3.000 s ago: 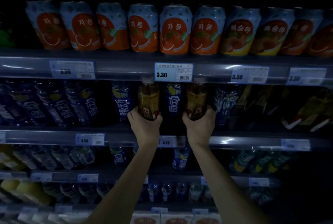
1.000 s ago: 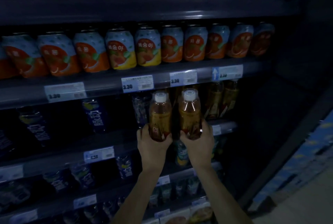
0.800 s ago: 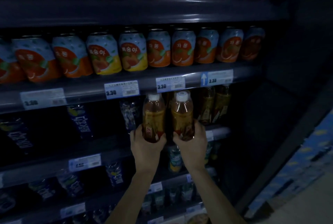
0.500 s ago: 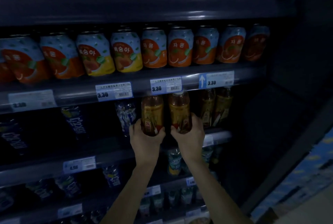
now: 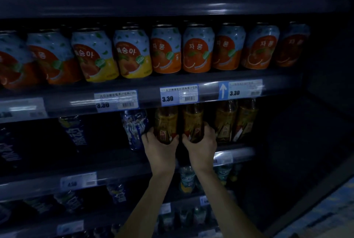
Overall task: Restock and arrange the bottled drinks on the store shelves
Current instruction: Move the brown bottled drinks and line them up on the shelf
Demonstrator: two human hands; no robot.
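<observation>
1. Left hand (image 5: pixel 160 149): wrapped around the lower body of an amber tea bottle (image 5: pixel 165 122), thumb and fingers gripping from below.
2. Right hand (image 5: pixel 201 148): gripping a second amber bottle (image 5: pixel 193 121) the same way, low on its body.
3. Position of the held bottles: both upright, side by side, almost touching. Their tops are hidden behind the shelf edge (image 5: pixel 149 96) above. Whether their bases rest on the middle shelf (image 5: pixel 115 158) cannot be determined; the hands cover them.
4. Neighbours on that shelf: two matching amber bottles (image 5: pixel 236 121) stand just to the right of the right hand. A blue-and-white bottle (image 5: pixel 135 128) stands just to the left, near the left hand's fingers.
5. Shelf above: a row of fruit-drink cans (image 5: pixel 164 50), orange- and yellow-based, upright along the front edge.
6. Price tags (image 5: pixel 179 96) reading 3.30 are fixed to the shelf edge over the held bottles.
7. Lower shelves: more bottles, too dim to identify.
</observation>
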